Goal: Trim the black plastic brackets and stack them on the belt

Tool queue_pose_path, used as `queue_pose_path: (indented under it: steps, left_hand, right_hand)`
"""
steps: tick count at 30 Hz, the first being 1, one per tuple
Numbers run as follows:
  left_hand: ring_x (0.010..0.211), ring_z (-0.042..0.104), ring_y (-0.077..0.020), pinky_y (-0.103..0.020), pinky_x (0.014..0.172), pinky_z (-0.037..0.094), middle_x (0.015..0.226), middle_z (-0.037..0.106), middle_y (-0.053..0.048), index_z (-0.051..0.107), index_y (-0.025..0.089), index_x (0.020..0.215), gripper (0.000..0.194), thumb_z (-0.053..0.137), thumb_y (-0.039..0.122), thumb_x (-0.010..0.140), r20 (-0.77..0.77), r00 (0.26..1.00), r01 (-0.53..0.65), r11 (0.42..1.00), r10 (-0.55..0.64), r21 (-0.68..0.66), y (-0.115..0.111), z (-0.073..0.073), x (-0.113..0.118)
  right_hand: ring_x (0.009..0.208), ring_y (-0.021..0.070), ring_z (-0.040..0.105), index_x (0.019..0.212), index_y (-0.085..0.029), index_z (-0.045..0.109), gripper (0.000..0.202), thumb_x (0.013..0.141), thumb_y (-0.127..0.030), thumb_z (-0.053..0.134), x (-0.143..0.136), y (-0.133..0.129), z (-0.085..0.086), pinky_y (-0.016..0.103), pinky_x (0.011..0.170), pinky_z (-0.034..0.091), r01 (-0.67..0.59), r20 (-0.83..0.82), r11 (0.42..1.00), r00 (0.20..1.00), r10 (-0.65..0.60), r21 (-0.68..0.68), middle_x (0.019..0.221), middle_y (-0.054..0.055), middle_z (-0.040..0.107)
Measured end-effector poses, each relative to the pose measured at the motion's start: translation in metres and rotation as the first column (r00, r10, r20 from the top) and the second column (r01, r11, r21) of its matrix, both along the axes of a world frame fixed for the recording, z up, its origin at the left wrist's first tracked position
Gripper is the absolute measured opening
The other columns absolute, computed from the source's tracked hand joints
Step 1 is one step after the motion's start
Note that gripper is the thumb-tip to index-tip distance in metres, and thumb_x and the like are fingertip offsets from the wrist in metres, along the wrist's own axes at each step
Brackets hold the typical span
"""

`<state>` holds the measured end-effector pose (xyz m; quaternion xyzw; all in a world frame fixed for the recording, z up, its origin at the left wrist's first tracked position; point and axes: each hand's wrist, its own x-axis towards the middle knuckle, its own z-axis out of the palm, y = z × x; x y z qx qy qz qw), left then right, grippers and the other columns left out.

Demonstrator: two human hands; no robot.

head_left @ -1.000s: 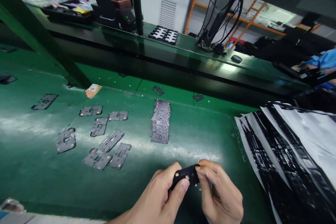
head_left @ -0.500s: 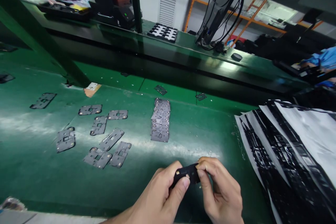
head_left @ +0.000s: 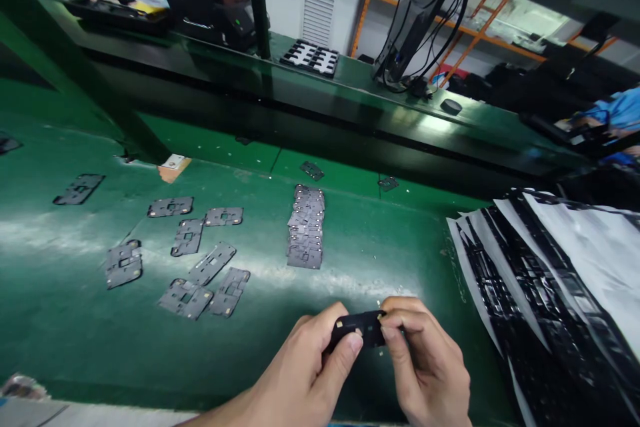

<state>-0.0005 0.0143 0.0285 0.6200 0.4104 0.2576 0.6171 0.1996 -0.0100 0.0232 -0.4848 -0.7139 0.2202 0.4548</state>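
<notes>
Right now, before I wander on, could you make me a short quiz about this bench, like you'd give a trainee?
1. True or false: the left hand grips the dark piece.
2. Which is nearest the right hand? A: the loose grey plates. B: the white-and-black sheets. C: the wall vent.
3. Fill in: the overlapping row of grey plates lies on a ____ tabletop.

Key: 1 true; 2 B; 3 green.
</notes>
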Motion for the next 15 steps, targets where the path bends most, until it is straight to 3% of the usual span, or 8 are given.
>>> queue_pose_path:
  steps: [5,15]
  left_hand:
    - [0.062,0.039,-0.014,-0.03,0.06,0.027,0.068,0.037,0.006,0.037,0.024,0.079,0.037,0.039,0.046,0.109,-0.013,1.0,0.001,1.0,-0.001,0.009,-0.0017,0.0,-0.0009]
    - [0.061,0.039,-0.014,-0.03,0.059,0.027,0.067,0.036,0.006,0.039,0.024,0.08,0.036,0.039,0.046,0.109,-0.035,0.999,-0.002,0.999,0.003,0.032,-0.0027,-0.0029,-0.0008]
  right_hand:
    - [0.097,0.0206,0.07,0.117,-0.018,0.064,0.037,0.093,0.009,0.056,0.0003,-0.0027,-0.0053,0.031,0.076,0.061,0.0,-0.042,0.998,0.999,0.003,0.069,0.101,0.01,0.069]
    - [0.091,0.0162,0.07,0.11,-0.015,0.068,0.034,0.093,0.011,0.055,-0.0019,0.0024,-0.003,0.026,0.074,0.059,-0.022,0.043,0.993,0.999,0.017,0.112,0.1,0.009,0.067]
